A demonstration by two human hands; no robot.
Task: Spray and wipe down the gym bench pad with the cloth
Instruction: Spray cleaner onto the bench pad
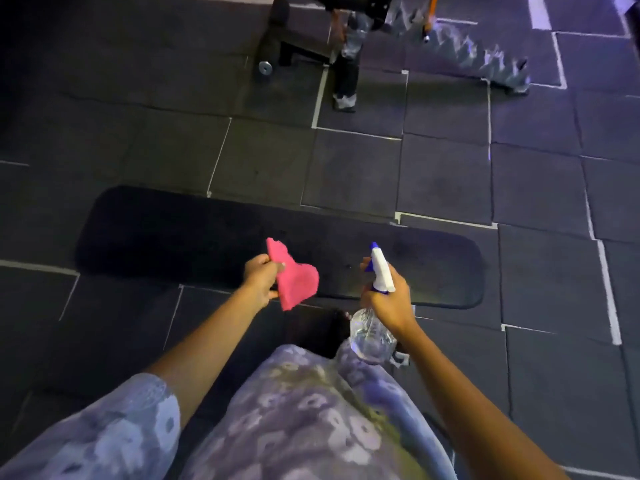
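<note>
Dark rubber floor tiles [446, 174] with pale seams fill the dim gym, and the long black bench pad [180, 233] lies across the middle of the view, directly in front of the person. Its surface is matte and very dark, with rounded ends; in this light I cannot tell whether any of it is wet or smeared.

Over the near edge of the pad, about midway along it, the left hand [260, 279] pinches a pink cloth [297, 277] between thumb and closed fingers, the loose fabric hanging in a crumpled fold clear of the pad. Holding it bunched and off the surface looks like a way to keep it dry and ready while the spraying comes first.

Toward the pad's right half, the right hand [390, 297] is wrapped around the neck of a clear spray bottle [372, 336], forefinger at the trigger of the white and blue spray head [380, 268]. The nozzle points away from the person over the pad, which suggests the spray step is at hand; no mist is visible.

Nearer than the pad is the person's patterned garment [304, 403]. Beyond the pad's far side stand a metal rack [485, 57] and some black equipment [277, 39].
</note>
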